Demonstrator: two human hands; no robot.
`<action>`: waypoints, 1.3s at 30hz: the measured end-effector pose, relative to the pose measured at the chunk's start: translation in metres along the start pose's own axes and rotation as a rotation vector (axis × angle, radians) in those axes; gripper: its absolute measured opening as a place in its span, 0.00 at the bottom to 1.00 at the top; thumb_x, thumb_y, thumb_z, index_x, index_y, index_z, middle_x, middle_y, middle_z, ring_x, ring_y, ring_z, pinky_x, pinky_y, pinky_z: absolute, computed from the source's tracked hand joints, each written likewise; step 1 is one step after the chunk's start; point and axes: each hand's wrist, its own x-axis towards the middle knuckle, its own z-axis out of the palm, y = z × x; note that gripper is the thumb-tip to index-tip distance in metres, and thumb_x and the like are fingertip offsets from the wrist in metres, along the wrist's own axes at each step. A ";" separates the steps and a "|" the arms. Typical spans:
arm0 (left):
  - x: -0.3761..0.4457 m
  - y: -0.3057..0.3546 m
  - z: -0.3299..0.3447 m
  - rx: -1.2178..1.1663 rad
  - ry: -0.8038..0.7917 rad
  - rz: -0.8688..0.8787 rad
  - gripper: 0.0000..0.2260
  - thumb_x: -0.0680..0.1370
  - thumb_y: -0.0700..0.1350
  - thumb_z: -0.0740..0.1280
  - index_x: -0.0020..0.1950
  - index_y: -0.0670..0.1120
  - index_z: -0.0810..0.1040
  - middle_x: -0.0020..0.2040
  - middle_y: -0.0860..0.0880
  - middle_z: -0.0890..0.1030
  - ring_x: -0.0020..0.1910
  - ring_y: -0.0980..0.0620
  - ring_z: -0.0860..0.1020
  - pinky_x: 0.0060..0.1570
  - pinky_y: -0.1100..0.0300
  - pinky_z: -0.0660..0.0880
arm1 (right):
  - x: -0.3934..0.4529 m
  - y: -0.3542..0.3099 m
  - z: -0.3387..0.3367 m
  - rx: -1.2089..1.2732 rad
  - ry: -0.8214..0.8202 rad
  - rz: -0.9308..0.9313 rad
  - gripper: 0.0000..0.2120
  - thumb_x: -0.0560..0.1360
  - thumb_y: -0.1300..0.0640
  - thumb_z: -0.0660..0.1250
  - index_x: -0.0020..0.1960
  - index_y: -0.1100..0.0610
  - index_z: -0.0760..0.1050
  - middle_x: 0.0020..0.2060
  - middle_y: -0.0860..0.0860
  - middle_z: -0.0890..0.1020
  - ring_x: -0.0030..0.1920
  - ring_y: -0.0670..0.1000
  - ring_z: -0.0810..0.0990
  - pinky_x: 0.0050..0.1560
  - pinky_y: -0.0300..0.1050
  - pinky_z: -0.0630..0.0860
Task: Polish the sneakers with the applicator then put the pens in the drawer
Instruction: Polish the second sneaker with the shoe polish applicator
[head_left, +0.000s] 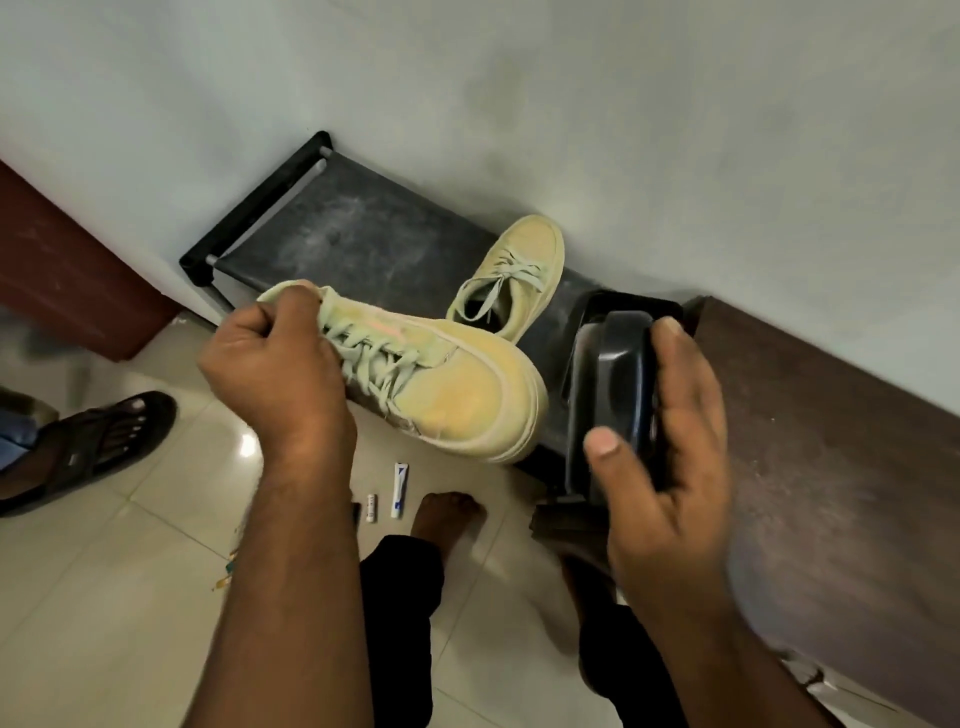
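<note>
Right hand (660, 457) holds the black applicator (610, 400) in its grip. Left hand (275, 364) holds one yellow sneaker (447, 384) by the heel. Another sneaker (519, 270) sits on the black rack (353, 228).

From my view: pale-green suede sneaker (441, 384) held up in left hand (275, 369), in front of low black fabric-topped shoe rack (358, 234) w/ 2nd matching sneaker (511, 275) on it. Black plastic applicator (615, 395) in right hand (670, 457), just right of held sneaker. Small white tube (400, 491) on tiled floor (130, 597) below.

pale yellow-green sneakers (457, 384), seemingly black applicator (615, 395)
</note>
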 end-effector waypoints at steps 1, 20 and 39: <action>0.000 -0.001 -0.001 -0.011 0.015 -0.002 0.18 0.69 0.40 0.71 0.22 0.50 0.70 0.23 0.55 0.67 0.24 0.55 0.67 0.26 0.63 0.65 | -0.005 -0.001 0.005 -0.023 -0.018 -0.027 0.31 0.72 0.54 0.63 0.74 0.55 0.62 0.74 0.53 0.63 0.74 0.47 0.62 0.69 0.39 0.66; -0.011 0.004 0.004 0.049 -0.196 0.093 0.12 0.72 0.42 0.71 0.28 0.47 0.76 0.25 0.53 0.74 0.27 0.53 0.74 0.30 0.58 0.73 | 0.052 0.027 0.018 0.189 -0.269 0.109 0.25 0.67 0.51 0.66 0.64 0.45 0.73 0.66 0.39 0.73 0.69 0.38 0.68 0.71 0.41 0.66; -0.031 0.005 0.010 0.106 -0.562 0.140 0.19 0.74 0.40 0.70 0.32 0.29 0.68 0.25 0.39 0.65 0.24 0.48 0.63 0.25 0.60 0.64 | 0.015 0.007 0.018 -0.234 -0.355 -0.414 0.26 0.73 0.51 0.66 0.70 0.57 0.70 0.72 0.55 0.69 0.58 0.52 0.76 0.58 0.47 0.71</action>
